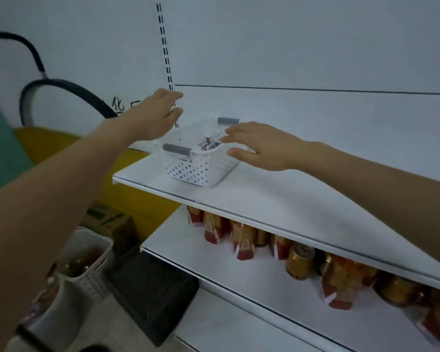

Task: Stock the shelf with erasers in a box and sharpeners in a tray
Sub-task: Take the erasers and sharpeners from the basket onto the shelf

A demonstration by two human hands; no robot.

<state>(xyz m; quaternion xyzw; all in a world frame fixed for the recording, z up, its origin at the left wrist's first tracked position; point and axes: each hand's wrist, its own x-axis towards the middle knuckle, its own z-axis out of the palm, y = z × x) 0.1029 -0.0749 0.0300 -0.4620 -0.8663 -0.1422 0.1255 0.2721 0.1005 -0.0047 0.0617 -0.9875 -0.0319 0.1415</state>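
Observation:
A white perforated tray (196, 171) with grey handles stands near the left end of the upper white shelf (290, 207). Small silver-and-white items (208, 144), probably sharpeners, lie inside it. My left hand (158, 115) hovers above the tray's left side with relaxed fingers and holds nothing. My right hand (259, 146) is at the tray's right rim, fingers spread; the thumb lies close to the side wall, and I cannot tell if it touches. No eraser box is in view.
The lower shelf (214, 270) carries red-and-gold cartons (244, 246) and gold cans (300, 261). On the floor at left are a white slotted basket (92, 265), a black box (153, 295) and a cardboard box (107, 219). A black hose (69, 87) curves along the wall.

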